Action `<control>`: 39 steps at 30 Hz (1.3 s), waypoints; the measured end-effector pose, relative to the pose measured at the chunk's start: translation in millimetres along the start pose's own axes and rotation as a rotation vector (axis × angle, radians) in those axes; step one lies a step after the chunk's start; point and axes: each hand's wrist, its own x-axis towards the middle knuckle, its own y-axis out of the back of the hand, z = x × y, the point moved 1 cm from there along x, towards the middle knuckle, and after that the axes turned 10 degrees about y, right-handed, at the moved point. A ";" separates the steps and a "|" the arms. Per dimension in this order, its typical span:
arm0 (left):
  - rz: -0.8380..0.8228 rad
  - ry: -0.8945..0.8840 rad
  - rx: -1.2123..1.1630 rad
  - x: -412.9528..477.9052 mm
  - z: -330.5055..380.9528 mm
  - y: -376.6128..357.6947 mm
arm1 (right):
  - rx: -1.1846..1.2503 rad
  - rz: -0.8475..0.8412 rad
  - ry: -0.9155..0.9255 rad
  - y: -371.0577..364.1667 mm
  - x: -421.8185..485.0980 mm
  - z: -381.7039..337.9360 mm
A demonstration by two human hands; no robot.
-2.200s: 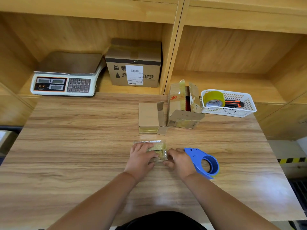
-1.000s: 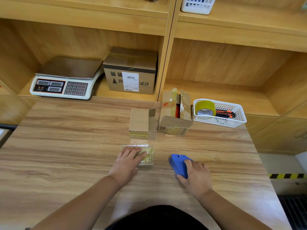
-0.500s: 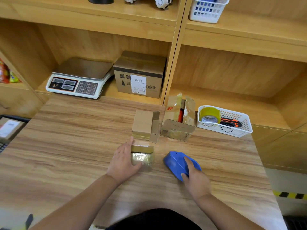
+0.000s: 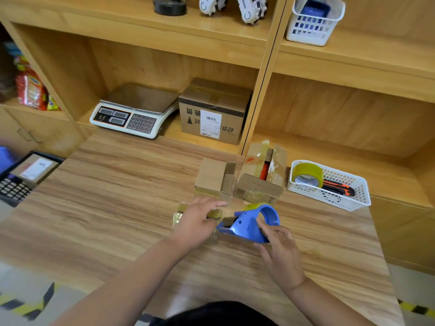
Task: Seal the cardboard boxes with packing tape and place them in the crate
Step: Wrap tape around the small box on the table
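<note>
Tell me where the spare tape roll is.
Head view, far right: the tape roll sits in the white basket beside an orange utility knife.

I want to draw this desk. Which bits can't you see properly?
All head view.
Small taped cardboard box: mostly hidden under the left hand.
Black plastic crate: blurred, cut off by the left edge.
White label on the brown cardboard shelf box: print too small.
Blue plastic tape dispenser: right hand covers part.
</note>
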 end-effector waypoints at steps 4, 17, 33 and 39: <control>0.083 -0.035 -0.041 -8.4 9.3 1.7 | 0.049 0.000 0.041 0.5 -0.4 3.5; 0.123 0.104 -0.118 -31.0 4.7 0.7 | 0.101 -0.070 0.128 6.3 8.3 -6.4; 0.063 0.386 -0.298 -6.7 -17.6 41.4 | 0.186 -0.097 0.062 6.1 52.6 -40.6; -0.041 0.470 -0.346 0.3 -28.7 48.7 | 0.185 -0.198 0.070 7.2 73.6 -40.1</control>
